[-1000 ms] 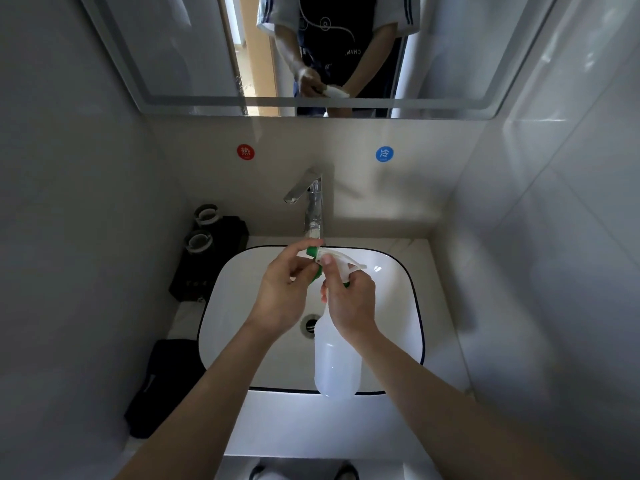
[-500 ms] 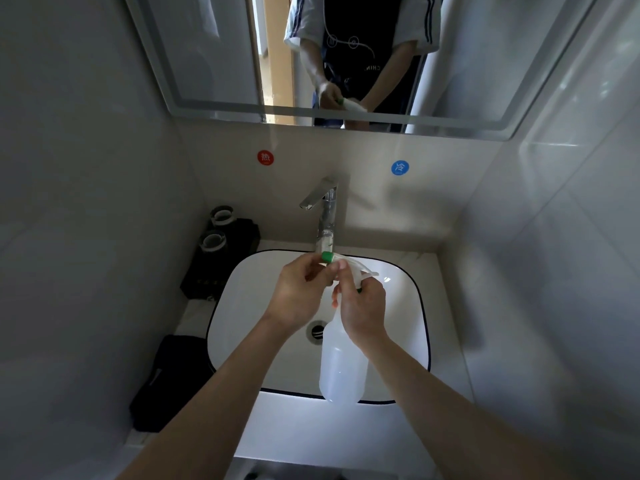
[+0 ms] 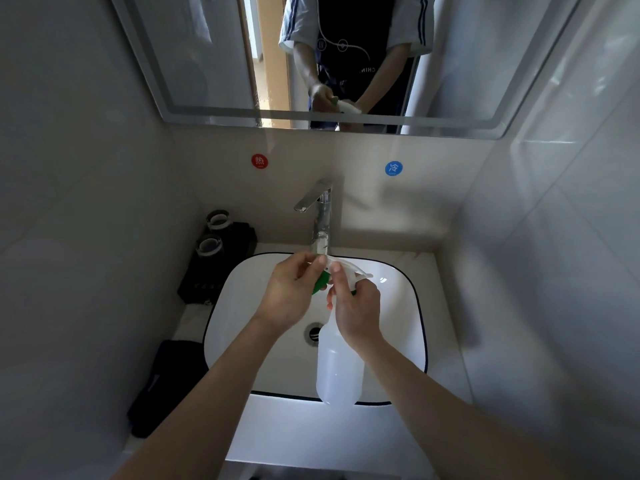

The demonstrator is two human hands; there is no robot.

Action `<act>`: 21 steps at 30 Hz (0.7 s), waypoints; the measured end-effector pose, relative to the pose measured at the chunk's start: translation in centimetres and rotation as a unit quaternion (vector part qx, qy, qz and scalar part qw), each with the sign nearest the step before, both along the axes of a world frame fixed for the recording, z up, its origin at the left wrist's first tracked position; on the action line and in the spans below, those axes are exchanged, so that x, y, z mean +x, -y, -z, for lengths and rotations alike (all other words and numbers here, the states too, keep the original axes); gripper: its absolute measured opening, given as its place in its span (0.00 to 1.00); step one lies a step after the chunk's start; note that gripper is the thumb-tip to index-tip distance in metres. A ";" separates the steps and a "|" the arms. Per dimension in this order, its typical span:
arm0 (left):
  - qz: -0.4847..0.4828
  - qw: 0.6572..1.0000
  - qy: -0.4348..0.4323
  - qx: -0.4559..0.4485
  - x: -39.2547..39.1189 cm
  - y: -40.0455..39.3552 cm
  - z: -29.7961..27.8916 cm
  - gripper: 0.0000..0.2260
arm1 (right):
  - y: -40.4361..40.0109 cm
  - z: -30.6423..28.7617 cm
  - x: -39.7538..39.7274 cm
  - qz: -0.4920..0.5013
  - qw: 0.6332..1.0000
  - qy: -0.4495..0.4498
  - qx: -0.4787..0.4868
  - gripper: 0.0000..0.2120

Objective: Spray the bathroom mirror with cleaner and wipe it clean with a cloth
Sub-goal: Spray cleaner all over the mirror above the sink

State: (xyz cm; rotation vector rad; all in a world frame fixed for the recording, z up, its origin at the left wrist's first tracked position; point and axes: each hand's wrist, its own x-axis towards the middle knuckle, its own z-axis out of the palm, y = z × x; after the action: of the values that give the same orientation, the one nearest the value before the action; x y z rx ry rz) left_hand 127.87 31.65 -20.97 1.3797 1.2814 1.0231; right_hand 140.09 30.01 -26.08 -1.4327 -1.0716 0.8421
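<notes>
Right hand (image 3: pixel 356 311) grips the spray bottle (image 3: pixel 339 368) by its neck at frame centre, body hanging toward the lower frame, left hand (image 3: pixel 294 296) pinching the green nozzle (image 3: pixel 320 282), and the mirror (image 3: pixel 207 64) waits above, nozzle not yet aimed up.

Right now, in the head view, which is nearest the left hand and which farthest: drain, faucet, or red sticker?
From the left hand:
1. Faucet, just beyond the fingertips.
2. Drain, in the basin below the wrist; close to the faucet's rank.
3. Red sticker, up on the wall.

White basin (image 3: pixel 412 306), chrome tap (image 3: pixel 320 216), dark tray (image 3: pixel 221 268) with two cups (image 3: pixel 211 247)
</notes>
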 end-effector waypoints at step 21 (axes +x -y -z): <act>0.036 0.999 -0.002 -0.017 -0.3 0.1 -0.5 0.08 | 0.1 -0.1 0.0 -0.004 1.000 -0.013 -0.006 0.31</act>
State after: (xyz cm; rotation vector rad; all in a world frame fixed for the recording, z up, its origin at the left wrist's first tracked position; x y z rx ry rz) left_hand 127.52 31.60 -20.49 1.3923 1.2386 0.9452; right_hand 140.04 29.92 -26.02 -1.4253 -1.0553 0.8727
